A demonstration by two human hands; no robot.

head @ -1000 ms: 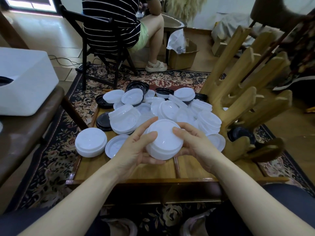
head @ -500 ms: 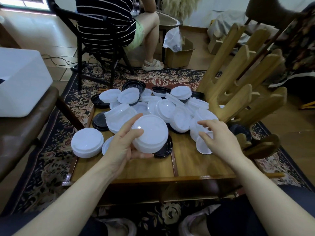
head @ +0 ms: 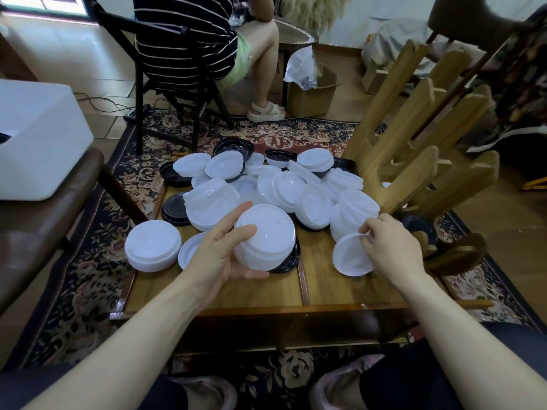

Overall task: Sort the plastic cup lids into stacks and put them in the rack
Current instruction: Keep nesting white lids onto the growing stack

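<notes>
- Low wooden bench (head: 236, 294) on a patterned rug (head: 74, 291); a seated person in a striped top occupies a chair beyond it.
- Left hand (head: 220, 255): cupped sideways around a stack of white lids (head: 265, 236), thumb under the near side, fingers spread over the far rim; stack held tilted just above a black lid (head: 291, 258) lying on the bench.
- Right hand (head: 390, 247): fingers curled, pinching the far rim of a single white lid (head: 352, 255) that lies at the near right edge of the heap.
- Finished white stack (head: 152, 245): set apart at the left of the bench, with a single lid beside it.
- Loose heap of lids (head: 281, 187): white and black mixed, unsorted, covering the middle and far side of the bench.
- Wooden rack (head: 414, 161): upright at the right; a dark lid or two seem to sit low at its base, slots otherwise apparently unfilled.
- Progress, as judged: early; stacking under way, most sorting and nearly all racking left.
</notes>
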